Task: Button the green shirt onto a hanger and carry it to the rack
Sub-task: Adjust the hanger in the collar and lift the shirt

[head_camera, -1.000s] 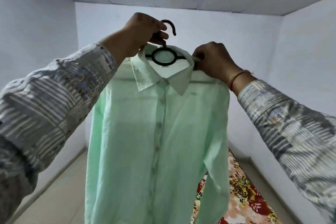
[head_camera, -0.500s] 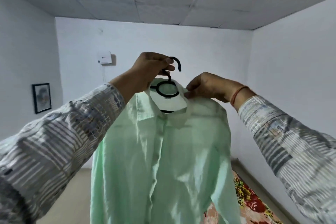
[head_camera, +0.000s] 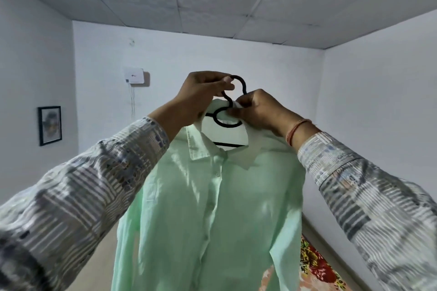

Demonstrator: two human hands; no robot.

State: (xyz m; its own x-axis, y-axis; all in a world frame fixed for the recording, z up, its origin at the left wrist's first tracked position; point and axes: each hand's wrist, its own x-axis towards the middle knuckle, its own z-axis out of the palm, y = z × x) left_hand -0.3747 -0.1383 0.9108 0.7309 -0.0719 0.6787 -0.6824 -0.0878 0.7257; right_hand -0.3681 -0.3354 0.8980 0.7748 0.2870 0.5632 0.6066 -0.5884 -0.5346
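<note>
A pale green shirt (head_camera: 208, 215) hangs buttoned down its front on a black hanger (head_camera: 225, 123), held up in front of me at head height. My left hand (head_camera: 201, 94) pinches the neck of the hanger's hook (head_camera: 240, 81) from the left. My right hand (head_camera: 257, 111) grips the right side of the collar (head_camera: 254, 151) close to the hanger's ring. The hanger's shoulders are hidden inside the shirt. No rack is in view.
White walls close the room ahead and on both sides. A white box (head_camera: 134, 75) and a framed picture (head_camera: 49, 125) hang on the walls at the left. A flowered cloth (head_camera: 314, 264) lies low at the right, behind the shirt.
The view has swung left, bringing the picture and wall box into sight. My right hand slid from the collar's right edge inward toward the hook. The shirt hangs lower in view.
</note>
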